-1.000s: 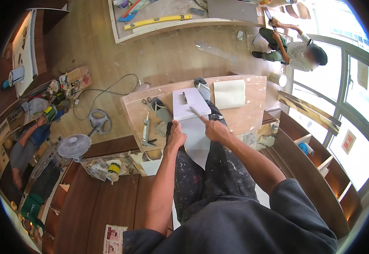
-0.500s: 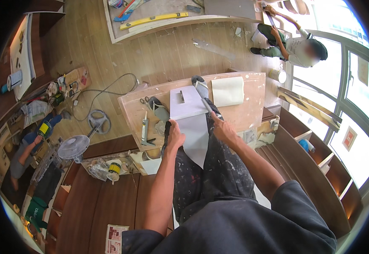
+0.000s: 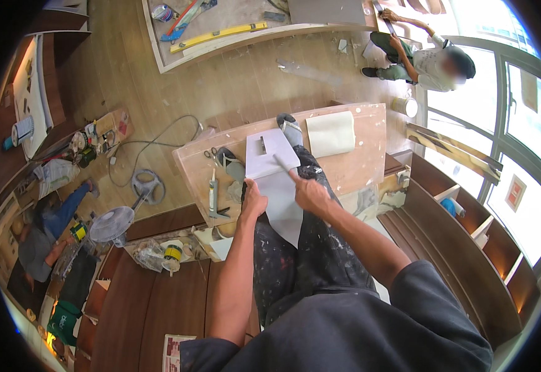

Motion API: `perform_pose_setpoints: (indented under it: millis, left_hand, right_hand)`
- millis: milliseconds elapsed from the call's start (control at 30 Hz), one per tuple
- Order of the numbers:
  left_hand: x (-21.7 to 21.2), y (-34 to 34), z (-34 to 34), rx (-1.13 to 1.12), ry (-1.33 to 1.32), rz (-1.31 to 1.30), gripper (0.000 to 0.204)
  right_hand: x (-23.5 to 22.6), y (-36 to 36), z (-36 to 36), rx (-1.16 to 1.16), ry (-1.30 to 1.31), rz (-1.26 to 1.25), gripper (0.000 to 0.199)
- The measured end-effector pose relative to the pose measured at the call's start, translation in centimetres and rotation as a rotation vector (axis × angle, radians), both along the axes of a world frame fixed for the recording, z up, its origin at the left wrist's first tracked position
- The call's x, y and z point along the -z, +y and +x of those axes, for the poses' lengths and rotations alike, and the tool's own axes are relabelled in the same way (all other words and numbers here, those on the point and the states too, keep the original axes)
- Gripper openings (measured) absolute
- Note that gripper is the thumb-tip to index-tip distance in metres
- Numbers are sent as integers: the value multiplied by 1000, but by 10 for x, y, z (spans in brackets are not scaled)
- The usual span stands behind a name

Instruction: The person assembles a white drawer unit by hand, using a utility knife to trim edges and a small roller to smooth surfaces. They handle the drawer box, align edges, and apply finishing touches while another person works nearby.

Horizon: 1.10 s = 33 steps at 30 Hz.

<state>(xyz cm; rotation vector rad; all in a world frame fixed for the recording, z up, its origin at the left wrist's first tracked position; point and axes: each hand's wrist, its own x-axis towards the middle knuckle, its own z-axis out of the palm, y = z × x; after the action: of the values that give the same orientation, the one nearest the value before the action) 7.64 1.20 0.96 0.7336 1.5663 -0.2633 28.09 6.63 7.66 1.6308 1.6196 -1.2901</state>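
Note:
A white panel (image 3: 278, 147) with a small rectangular cutout lies across the wooden board before my knees; a greyer face (image 3: 283, 198) drops toward me between my thighs. My left hand (image 3: 254, 199) grips the panel's near left corner. In my right hand (image 3: 311, 197) is a narrow grey, bar-shaped tool (image 3: 286, 163), its far end over the panel's face near the cutout. Its exact kind cannot be made out. Beside the panel, a caulking gun (image 3: 213, 195) and scissors (image 3: 210, 152) lie at the left, and a folded cream sheet (image 3: 330, 135) at the right.
A standing fan (image 3: 113, 225) and a loose cable (image 3: 135, 162) are at the left, where a co-worker (image 3: 35, 251) crouches. Another person (image 3: 435, 65) works at the far right by the windows. A yellow spirit level (image 3: 219, 37) lies on the far table. Open shelving (image 3: 463, 214) runs along my right.
My right hand has shifted left and slightly nearer, bringing the grey tool from the panel's right edge over its face. The left hand keeps its hold. The co-worker at left has changed posture.

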Motion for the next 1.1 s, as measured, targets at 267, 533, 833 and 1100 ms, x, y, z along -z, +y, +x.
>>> perform_pose_setpoints:
  millis: [267,533,833,1100]
  left_hand:
    - [27,-30,-9,106,119,173,96]
    - [1,-9,31,170,281,359,85]
    - [5,18,73,610,165,665,73]
    - [23,57,84,662,-179,722,66]
  right_hand:
    - [3,-4,-9,-89,49,52,60]
    - [69,17,131,178,-352,-221,63]
    - [-16,32,170,597,-185,-9,53]
    - [21,-2,156,626,-4,-11,53]
